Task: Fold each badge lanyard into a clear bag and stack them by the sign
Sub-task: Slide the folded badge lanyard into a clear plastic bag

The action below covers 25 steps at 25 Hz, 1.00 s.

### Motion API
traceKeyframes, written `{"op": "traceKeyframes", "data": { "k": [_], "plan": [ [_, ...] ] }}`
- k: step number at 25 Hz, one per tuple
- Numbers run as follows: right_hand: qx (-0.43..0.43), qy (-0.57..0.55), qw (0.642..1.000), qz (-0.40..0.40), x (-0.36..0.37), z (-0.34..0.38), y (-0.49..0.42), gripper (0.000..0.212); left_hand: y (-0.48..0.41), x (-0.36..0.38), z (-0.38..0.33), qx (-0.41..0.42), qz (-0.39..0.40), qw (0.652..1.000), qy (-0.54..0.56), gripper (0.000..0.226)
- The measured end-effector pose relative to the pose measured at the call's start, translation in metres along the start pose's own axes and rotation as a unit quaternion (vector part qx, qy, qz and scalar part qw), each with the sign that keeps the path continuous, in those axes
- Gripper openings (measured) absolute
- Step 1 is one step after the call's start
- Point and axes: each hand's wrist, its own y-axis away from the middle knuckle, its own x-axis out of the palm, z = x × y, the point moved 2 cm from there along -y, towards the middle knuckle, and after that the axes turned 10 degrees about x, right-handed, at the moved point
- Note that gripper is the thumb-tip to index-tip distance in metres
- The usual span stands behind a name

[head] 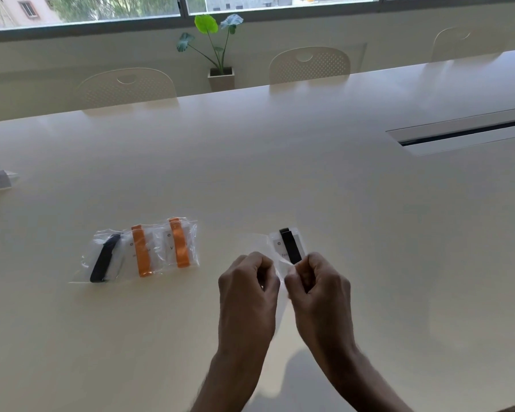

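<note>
My long white table (280, 173) runs under daylit windows (116, 7). Three pale chairs (309, 65) sit opp. me, w/ a potted plant (220, 77) btwn two.

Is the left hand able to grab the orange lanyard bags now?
Probably not yet: the left hand pinches the clear bag. Only bare table lies between it and the orange lanyard bags, so once freed, likely yes.

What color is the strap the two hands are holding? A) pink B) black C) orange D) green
B: the right hand grips a black lanyard folded against its white badge, while the left hand pinches the clear bag.
</note>
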Motion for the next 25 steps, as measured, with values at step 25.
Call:
{"op": "traceKeyframes", "data": {
  "k": [25],
  "plan": [
    [-0.051, 0.133, 0.968, 0.209, -0.022, 0.028, -0.014, 0.022, -0.021, -0.021, 0.001, 0.002, 0.012, 0.996, 0.087, 0.021]
  ]
}}
